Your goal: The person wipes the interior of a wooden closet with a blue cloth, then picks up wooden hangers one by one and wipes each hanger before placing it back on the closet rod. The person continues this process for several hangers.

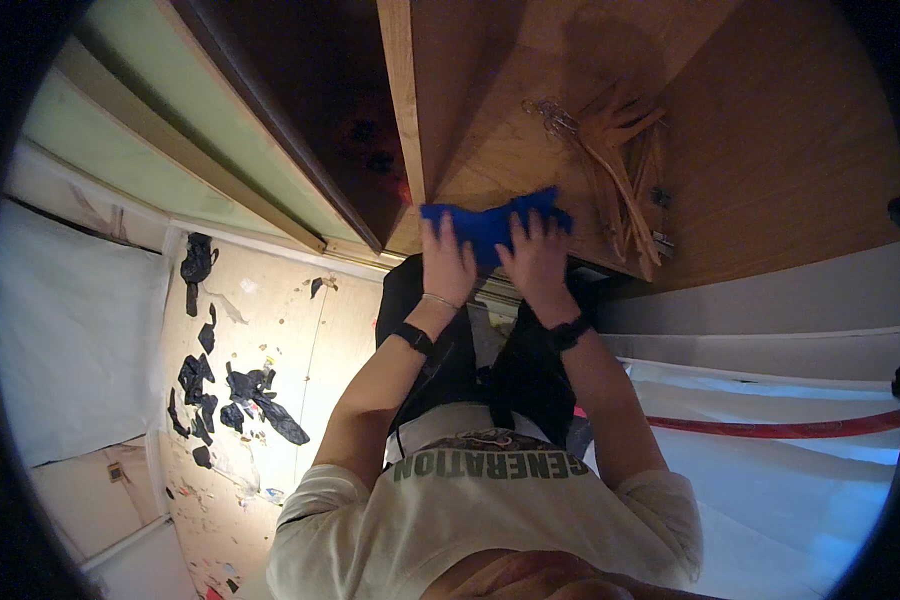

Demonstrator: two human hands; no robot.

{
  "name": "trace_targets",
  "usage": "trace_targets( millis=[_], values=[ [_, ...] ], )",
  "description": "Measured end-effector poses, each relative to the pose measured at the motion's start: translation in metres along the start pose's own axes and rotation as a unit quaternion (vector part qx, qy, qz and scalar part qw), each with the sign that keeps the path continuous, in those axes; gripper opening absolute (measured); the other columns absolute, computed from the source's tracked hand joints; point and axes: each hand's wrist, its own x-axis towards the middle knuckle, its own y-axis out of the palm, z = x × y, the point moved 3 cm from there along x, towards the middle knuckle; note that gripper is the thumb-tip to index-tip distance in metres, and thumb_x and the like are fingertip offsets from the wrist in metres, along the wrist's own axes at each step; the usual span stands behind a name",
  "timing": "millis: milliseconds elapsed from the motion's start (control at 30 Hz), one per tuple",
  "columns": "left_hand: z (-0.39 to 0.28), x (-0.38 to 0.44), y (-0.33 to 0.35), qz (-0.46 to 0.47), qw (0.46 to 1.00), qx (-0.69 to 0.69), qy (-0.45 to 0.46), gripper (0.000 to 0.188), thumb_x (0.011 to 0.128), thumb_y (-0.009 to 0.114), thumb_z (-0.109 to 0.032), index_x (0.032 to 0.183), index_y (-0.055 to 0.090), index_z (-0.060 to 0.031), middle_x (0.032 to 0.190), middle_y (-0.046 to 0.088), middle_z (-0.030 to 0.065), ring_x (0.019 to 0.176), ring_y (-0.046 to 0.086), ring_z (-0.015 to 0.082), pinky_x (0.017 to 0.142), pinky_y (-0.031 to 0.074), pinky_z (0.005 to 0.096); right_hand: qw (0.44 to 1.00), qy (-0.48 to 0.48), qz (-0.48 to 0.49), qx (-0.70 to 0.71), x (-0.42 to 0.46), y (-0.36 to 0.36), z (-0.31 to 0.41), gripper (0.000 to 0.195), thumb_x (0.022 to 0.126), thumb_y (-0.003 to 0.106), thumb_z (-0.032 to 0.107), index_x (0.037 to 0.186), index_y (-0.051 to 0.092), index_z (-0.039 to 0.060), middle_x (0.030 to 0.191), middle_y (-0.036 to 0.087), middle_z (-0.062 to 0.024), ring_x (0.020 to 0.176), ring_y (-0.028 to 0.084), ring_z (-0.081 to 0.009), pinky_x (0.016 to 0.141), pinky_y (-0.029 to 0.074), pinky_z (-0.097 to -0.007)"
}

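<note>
A blue cloth (487, 229), crumpled, lies at the front edge of the wooden wardrobe floor (487, 169). My left hand (448, 262) rests on its left part, fingers spread and pointing away from me. On the cloth's right part lies my right hand (538, 255), its fingers also apart and slightly blurred. Both palms face down, and neither hand shows a closed grip. The cloth's underside is hidden. Several wooden clothes hangers (622, 176) with metal hooks lie in a heap just right of the cloth.
A wooden upright (401, 97) divides the wardrobe, with a dark compartment (337, 112) on its left. Green panels (217, 172) stand farther left. Torn black scraps (259, 397) litter the lit wooden floor (345, 337). White sheeting (765, 480) and a red strap (780, 427) are at right.
</note>
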Motion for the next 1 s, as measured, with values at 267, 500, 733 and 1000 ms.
trace_targets(
  millis=[267, 500, 733, 1000],
  values=[
    [-0.034, 0.003, 0.02, 0.156, 0.964, 0.141, 0.165, 0.056, 0.091, 0.056, -0.025, 0.142, 0.04, -0.0059, 0.149, 0.032, 0.0213, 0.141, 0.027, 0.0356, 0.115, 0.022, 0.0492, 0.994, 0.049, -0.064, -0.069, -0.017, 0.005, -0.036, 0.049, 0.088, 0.061, 0.04, 0.117, 0.062, -0.0001, 0.123, 0.056, -0.0226, 0.113, 0.053, -0.045, 0.101, 0.036, -0.0569],
    [0.003, 0.026, -0.001, 0.134, 0.956, 0.236, 0.115, 0.052, 0.09, 0.055, -0.021, 0.137, 0.044, -0.0023, 0.147, 0.034, 0.0242, 0.138, 0.031, 0.0383, 0.114, 0.024, 0.0475, 0.999, -0.038, -0.033, 0.003, 0.018, 0.016, 0.033, 0.056, 0.084, 0.065, 0.032, 0.128, 0.052, 0.0012, 0.13, 0.05, -0.023, 0.118, 0.047, -0.0459, 0.101, 0.037, -0.0565],
    [-0.003, 0.011, 0.012, 0.141, 0.954, 0.243, 0.105, 0.056, 0.088, 0.054, -0.019, 0.133, 0.041, 0.011, 0.149, 0.025, 0.0323, 0.14, 0.023, 0.0455, 0.115, 0.023, 0.0481, 0.991, -0.1, -0.063, 0.059, -0.001, 0.021, 0.023, 0.06, 0.083, 0.067, 0.027, 0.135, 0.047, 0.0041, 0.134, 0.046, -0.0225, 0.123, 0.043, -0.0454, 0.103, 0.037, -0.0521],
    [-0.005, -0.018, 0.025, 0.041, 0.996, 0.076, 0.028, 0.066, 0.09, 0.056, -0.024, 0.137, 0.032, 0.0156, 0.147, 0.02, 0.0374, 0.139, 0.021, 0.0502, 0.115, 0.021, 0.0504, 0.996, -0.071, -0.027, 0.05, -0.032, 0.0, 0.004, 0.058, 0.081, 0.07, 0.028, 0.129, 0.053, -0.0002, 0.135, 0.048, -0.0202, 0.125, 0.043, -0.0457, 0.103, 0.039, -0.0502]
  ],
)
